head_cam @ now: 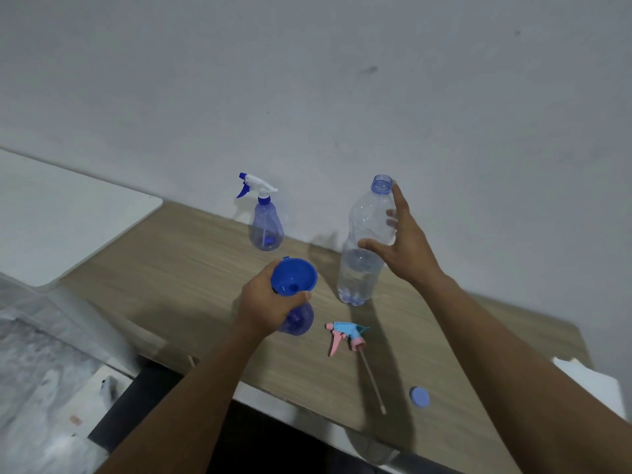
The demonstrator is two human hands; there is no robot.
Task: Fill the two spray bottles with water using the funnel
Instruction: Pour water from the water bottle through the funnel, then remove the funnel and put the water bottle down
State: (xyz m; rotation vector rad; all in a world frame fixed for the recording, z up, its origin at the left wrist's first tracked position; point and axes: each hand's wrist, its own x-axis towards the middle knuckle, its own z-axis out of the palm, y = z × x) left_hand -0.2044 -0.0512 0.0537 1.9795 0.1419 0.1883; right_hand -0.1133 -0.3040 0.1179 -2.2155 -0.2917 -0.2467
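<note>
A blue funnel [294, 276] sits in the neck of a clear blue spray bottle [298, 319] near the table's front. My left hand [266, 302] grips that bottle and the funnel's stem. An uncapped clear water bottle [366, 241], partly filled, stands to the right. My right hand [403, 244] is spread open beside it, thumb and fingers around its upper body without a clear grip. A second spray bottle [266, 224] with a white and blue trigger head stands by the wall. A pink and light-blue trigger head [347, 336] with its dip tube lies on the table.
A blue bottle cap [419, 396] lies near the wooden table's [178, 268] front edge. A white surface [68, 220] adjoins the table on the left. White paper [588, 381] pokes in at the right edge. The wall stands close behind.
</note>
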